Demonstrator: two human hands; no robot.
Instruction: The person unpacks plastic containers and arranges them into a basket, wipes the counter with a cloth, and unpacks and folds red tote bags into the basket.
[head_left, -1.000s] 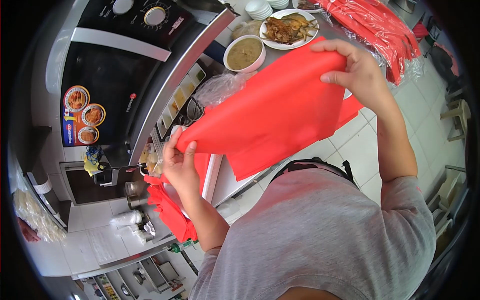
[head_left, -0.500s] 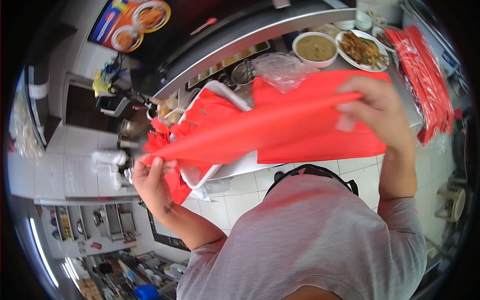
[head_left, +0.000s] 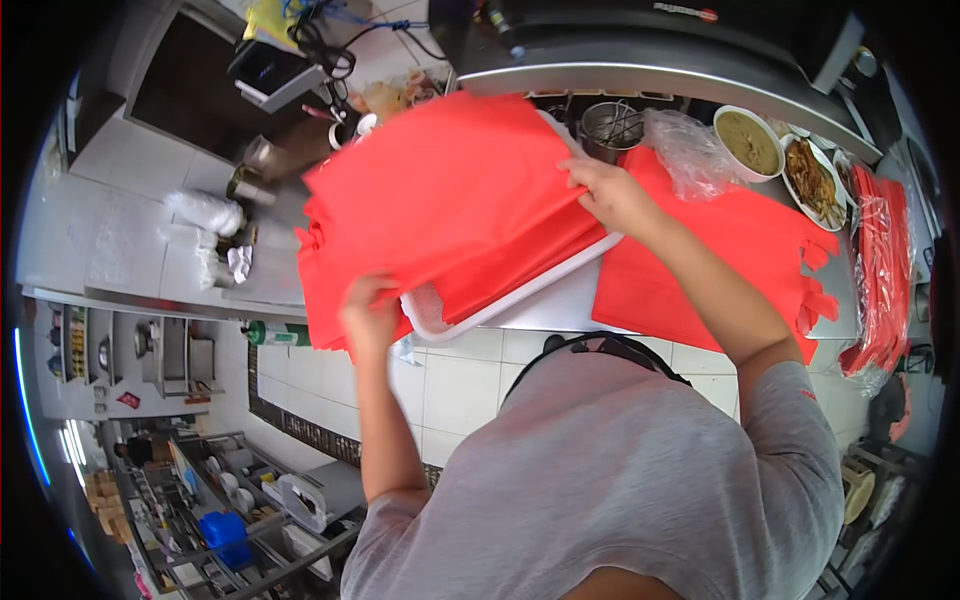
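A red cloth bag (head_left: pixel 450 180) is spread out between my hands above a white plastic tray (head_left: pixel 430 318). My right hand (head_left: pixel 612 195) pinches its right edge. At the near left edge, my left hand (head_left: pixel 370 310) is slightly blurred, its fingers closed on the cloth. More red bags (head_left: pixel 530 275) lie in the tray underneath, largely covered by the held one. To the right, another red bag (head_left: pixel 690 255) rests flat on the metal counter, its cut handle ends pointing right.
Behind the bags are a metal pot (head_left: pixel 610 128), crumpled clear plastic (head_left: pixel 690 150), a bowl of thick soup (head_left: pixel 748 143) and a plate of fried food (head_left: pixel 812 180). Plastic-wrapped red bundles (head_left: pixel 882 265) lie at the right end. A metal shelf edge (head_left: pixel 640 78) runs along the back.
The stretched red bag has moved left and now spreads over the tray instead of crossing the view. My right hand has come left, nearer my left hand. The view has turned left.
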